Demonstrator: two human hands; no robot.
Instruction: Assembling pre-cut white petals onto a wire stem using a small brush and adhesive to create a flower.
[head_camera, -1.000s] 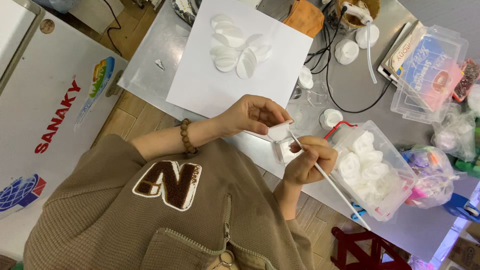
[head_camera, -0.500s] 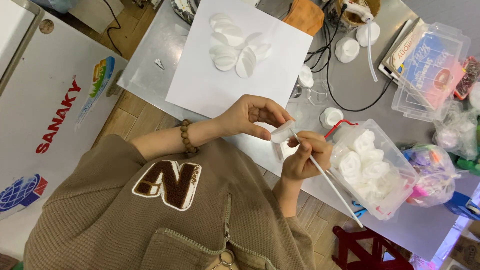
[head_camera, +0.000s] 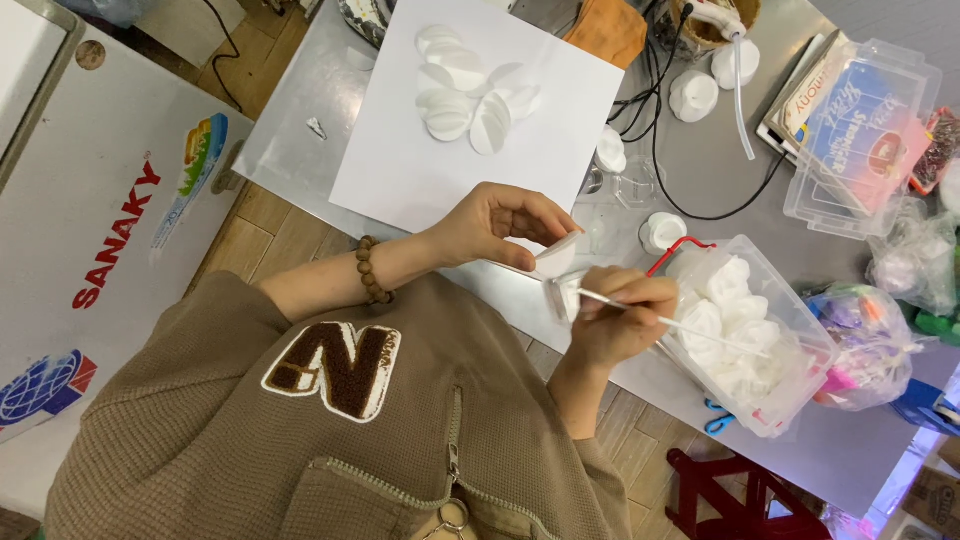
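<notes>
1. Head view looks down on a person in a brown knit sweater (head_camera: 330, 430) seated at a grey table (head_camera: 300, 140).
2. Left hand (head_camera: 495, 225), with a bead bracelet (head_camera: 372, 270) on its wrist, pinches a white pad (head_camera: 556, 256) between thumb and fingers; the fingers are closed on it, just above the table's near edge.
3. Right hand (head_camera: 620, 315) grips a thin white stick (head_camera: 690, 328), fingers curled tight round it; the stick's near end meets a small white piece (head_camera: 560, 296) just under the pad, and its far end runs out over the bin.
4. Clear plastic bin (head_camera: 790, 395) of white pads sits just right of the right hand, a red handle (head_camera: 678, 252) at its rim.
5. White sheet (head_camera: 420, 170) lies on the table beyond the left hand, with a cluster of pads (head_camera: 470, 95) on its far part.
6. Black cable (head_camera: 700, 190), clear box (head_camera: 860, 130) and plastic bags (head_camera: 865, 345) lie further right.
</notes>
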